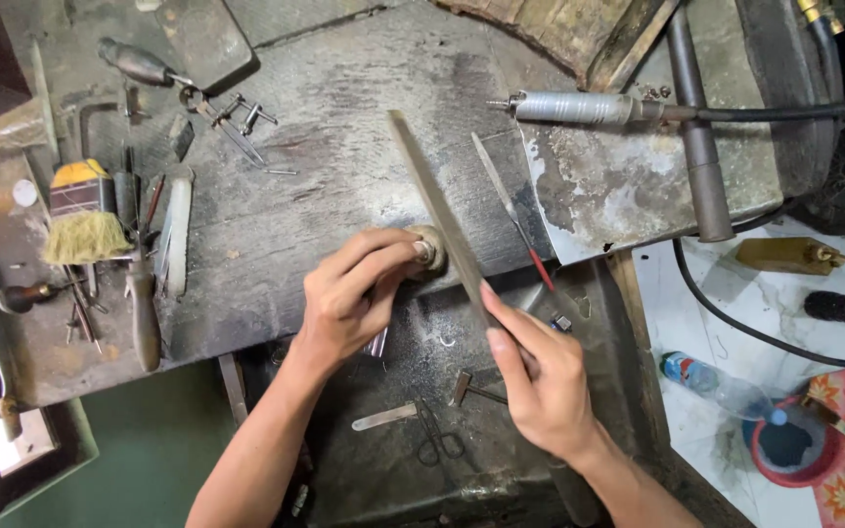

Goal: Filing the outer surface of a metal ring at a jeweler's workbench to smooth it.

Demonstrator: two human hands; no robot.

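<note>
Bucket: right of the right hand and lower, on the floor, a red bucket with something dark inside; what it is I cannot tell.
Bottle: a clear plastic bottle with a blue cap lies on its side between the right hand and the bucket; I cannot tell what, if anything, is in it.
File: a long flat file – its long axis runs on a slant from the right hand up and away to the left, the far tip pointing past the left hand.
File and hands: the near end sits in the right hand; the blade crosses just right of the left fingertips, touching or nearly touching the small piece held there.
Piece: a small round metal piece, pinched at the left fingertips, against the edge of the bench.
Left hand: fingers together, clamped on the piece.
Right hand: closed around the file, forefinger laid straight along the blade.
Hands: apart, bridged by the file.
Beyond the hands: a thin needle file with a red tip lies just right of the big file; farther off, a grey rotary handpiece on a black hose.
Left of the left hand: a brush with pale bristles, well apart.
Below the hands: small scissors in a dark tray.
</note>
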